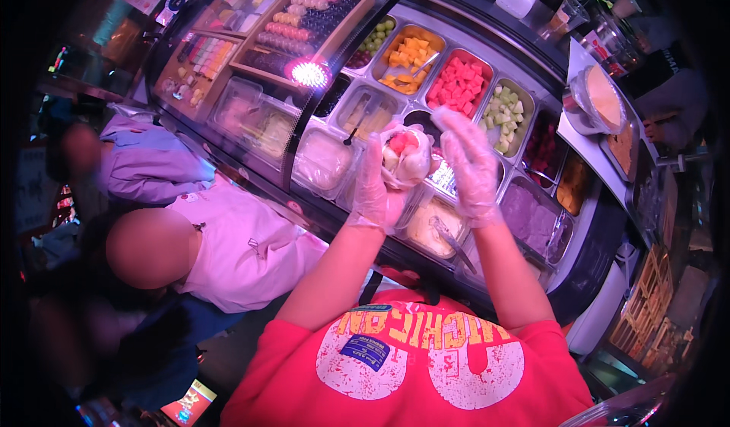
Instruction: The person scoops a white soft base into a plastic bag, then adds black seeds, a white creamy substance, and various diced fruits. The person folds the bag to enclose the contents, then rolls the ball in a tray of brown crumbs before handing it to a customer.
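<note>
In a clear plastic glove, my left hand [372, 195] cups a small pale wrap [405, 172] from its left side and below. Red and whitish fruit-like pieces show in the wrap's open top. My right hand [468, 168], gloved too, stands just right of the wrap with its fingers stretched upward and nothing visible in them. Both hands are above a counter of metal trays. Close by lie diced watermelon [460, 81], yellow mango-like cubes [411, 58] and pale green cubes [504, 117]. A tub of cream-coloured filling [433, 225] with a utensil in it sits below my hands.
Purple paste [528, 214] fills a tray at the right. Wooden display boxes [304, 31] with rows of small sweets stand at the far left, behind a dark divider. A white board [601, 138] bears clear bowls at the right. Two people [243, 244] stand left of the counter.
</note>
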`<state>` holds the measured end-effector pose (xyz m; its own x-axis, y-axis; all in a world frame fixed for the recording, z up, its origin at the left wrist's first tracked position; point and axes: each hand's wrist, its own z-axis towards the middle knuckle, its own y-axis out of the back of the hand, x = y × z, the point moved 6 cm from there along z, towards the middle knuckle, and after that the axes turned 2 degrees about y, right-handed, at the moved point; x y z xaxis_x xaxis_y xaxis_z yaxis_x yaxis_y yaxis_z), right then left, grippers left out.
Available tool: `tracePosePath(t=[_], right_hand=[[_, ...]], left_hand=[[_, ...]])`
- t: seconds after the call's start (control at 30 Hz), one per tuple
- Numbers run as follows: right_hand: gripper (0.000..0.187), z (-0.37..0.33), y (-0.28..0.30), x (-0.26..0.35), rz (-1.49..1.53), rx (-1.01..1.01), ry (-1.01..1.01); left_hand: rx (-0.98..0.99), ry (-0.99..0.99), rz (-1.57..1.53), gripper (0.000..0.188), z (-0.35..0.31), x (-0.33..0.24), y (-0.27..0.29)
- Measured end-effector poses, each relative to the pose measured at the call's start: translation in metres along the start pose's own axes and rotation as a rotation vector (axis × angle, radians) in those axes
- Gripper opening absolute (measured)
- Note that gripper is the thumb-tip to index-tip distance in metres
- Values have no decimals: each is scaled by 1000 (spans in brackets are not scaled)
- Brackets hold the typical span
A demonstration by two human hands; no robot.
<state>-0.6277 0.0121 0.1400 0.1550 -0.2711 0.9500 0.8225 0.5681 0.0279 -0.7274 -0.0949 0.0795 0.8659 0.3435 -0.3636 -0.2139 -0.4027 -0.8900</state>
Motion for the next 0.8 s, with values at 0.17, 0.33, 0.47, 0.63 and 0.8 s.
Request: tracePosePath(t=[0.17,0.33,0.47,0.63,0.8], right_hand=[[21,21,-19,3,-51,301,-353],[12,23,-30,-14,-10,370,-558],[11,20,-24,-37,-20,377,-645],[19,31,-27,-26,-139,543,-380],[25,38,-25,-30,-256,712,-556]], left_hand=[[38,-40,145,51,7,-13,17],[-33,52,326,45,13,-17,25],[-58,159,458,47,14,-16,26],[-35,280,396,48,18,-13,28],[-9,405,503,45,18,-13,28]])
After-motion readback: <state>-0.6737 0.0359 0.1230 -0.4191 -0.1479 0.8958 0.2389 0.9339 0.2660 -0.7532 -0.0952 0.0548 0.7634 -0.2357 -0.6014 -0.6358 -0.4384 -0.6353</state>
